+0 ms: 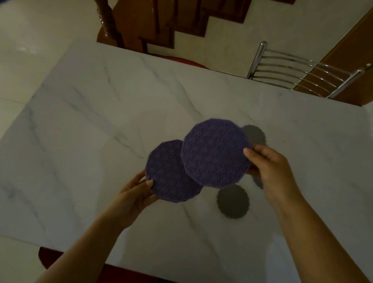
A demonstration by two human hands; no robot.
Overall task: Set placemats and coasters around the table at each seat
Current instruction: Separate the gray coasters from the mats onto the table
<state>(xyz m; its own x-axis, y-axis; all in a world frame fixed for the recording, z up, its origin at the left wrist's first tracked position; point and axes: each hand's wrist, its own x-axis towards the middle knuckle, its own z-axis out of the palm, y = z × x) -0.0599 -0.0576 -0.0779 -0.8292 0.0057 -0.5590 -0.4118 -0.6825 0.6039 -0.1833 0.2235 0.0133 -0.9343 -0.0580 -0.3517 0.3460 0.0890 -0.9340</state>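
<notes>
While my left hand (136, 196) pinches the nearer purple round lattice-patterned silicone placemat (168, 176) by its edge, fingers (150, 183) clamped on it, my right hand (270, 171) grips the farther matching placemat (216, 152), which overlaps the first. Both hang above the white marble surface (91, 119), over three grey scalloped round coasters (233, 201) bunched mid-surface. I'd call this parting the mats. Next, each must lie flat before a seat, and the chrome slatted chair (303, 70) marks one.
</notes>
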